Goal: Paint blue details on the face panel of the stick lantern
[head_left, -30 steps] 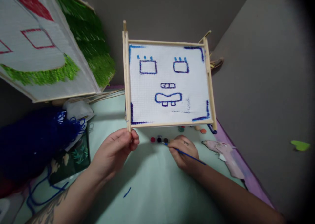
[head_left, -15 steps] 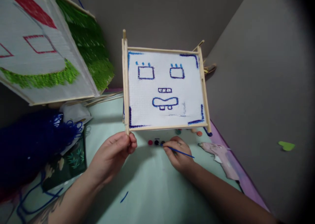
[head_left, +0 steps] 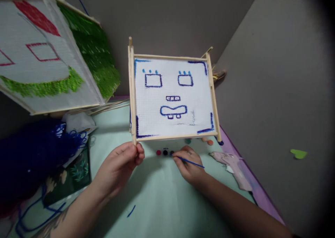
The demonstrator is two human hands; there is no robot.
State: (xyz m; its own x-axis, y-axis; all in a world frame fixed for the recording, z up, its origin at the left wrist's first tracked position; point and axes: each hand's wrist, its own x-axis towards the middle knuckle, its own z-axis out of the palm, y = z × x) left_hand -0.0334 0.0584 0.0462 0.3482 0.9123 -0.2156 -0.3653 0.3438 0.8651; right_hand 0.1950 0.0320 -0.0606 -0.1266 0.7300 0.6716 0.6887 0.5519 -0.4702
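Note:
My left hand (head_left: 120,166) is closed round the lower left stick of a wooden frame (head_left: 133,95), holding it tilted up above the table. White gridded fabric (head_left: 151,117) fills the frame, bearing a face in blue and purple: two square eyes with lashes, a nose, a mouth with teeth and corner marks. Between the fingers of my right hand (head_left: 190,164) is a thin blue paintbrush (head_left: 192,162). Its tip is at a dark paint pot (head_left: 172,153), just below the frame; whether it touches the paint I cannot tell. Beside that are a black pot (head_left: 165,152) and a red pot (head_left: 158,152).
A larger framed panel (head_left: 57,102) with a red and green face stands at the left. Below it lie blue yarn (head_left: 39,158) and a dark patterned item (head_left: 78,171). A pink glue gun (head_left: 232,164) rests at the right. A blue scrap (head_left: 131,211) lies in front on the table.
The brush tip has shifted from beside the black pot to the dark pot on its right. The frame sits slightly lower and further left in view; both hands keep their grip.

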